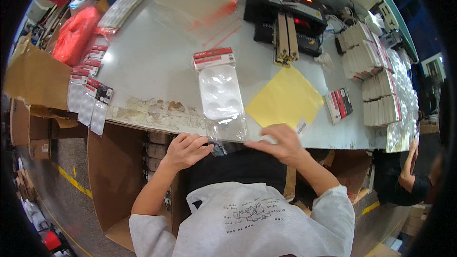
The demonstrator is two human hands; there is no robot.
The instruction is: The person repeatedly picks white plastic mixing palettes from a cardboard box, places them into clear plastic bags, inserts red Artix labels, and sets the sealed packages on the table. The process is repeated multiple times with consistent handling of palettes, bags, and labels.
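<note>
In front of me lies a clear plastic bag (223, 128) holding a white tray with round wells (221, 93) and a red-and-white header card (213, 59) at its far end. The bag's near end reaches over the table's front edge. My left hand (185, 151) is closed, its curled fingers pinching the near left corner of the bag. On the other side, my right hand (281, 146) has its thumb stretched toward the bag's near right corner, apart from the bent fingers. A yellow sheet (285, 97) lies just beyond my right hand.
A black sealing machine (285, 19) stands at the back right. Stacks of packed cards (366, 62) line the right side. Packed trays (88, 102) overhang the left edge near a red bag (76, 35). Clear bags (195, 4) lie at the back. Another person's arm (408, 166) shows far right.
</note>
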